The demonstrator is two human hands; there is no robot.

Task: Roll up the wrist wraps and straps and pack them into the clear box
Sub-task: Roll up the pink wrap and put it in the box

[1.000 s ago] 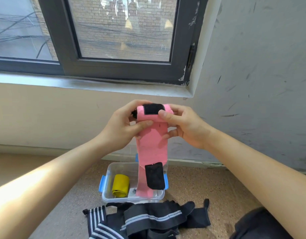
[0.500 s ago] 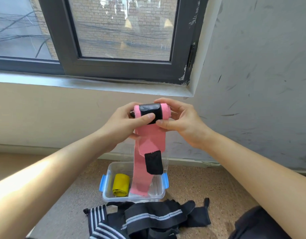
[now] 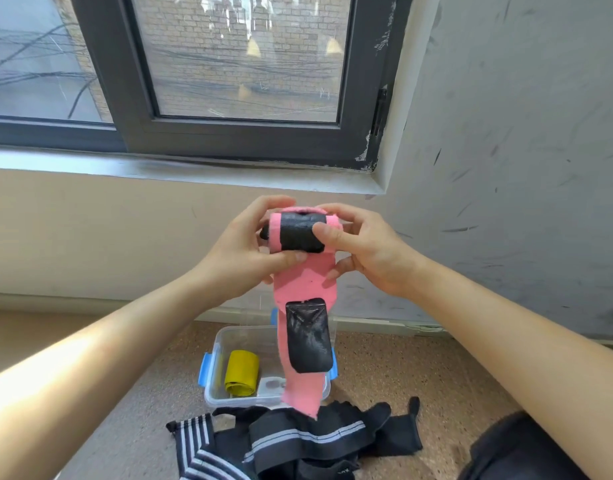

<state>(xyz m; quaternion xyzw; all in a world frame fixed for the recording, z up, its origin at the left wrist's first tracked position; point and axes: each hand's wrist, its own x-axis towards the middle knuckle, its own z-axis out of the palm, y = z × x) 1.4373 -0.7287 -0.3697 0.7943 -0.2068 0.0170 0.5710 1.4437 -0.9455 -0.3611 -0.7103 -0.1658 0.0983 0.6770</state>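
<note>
Your left hand [image 3: 244, 256] and right hand [image 3: 365, 249] both grasp one half-rolled pink wrap [image 3: 303, 268], raised above one clear box [image 3: 218, 372] holding one yellow roll [image 3: 241, 373]. Black straps [image 3: 319, 441] lie nearer.

box [image 3: 213, 355] on floor under window; one roll [image 3: 241, 373] inside; loose straps [image 3: 298, 441] before it.

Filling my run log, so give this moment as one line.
pink wrap: partly rolled; left hand: grips roll; right hand: grips roll; clear box: holds yellow roll; black straps: loose on floor
</note>
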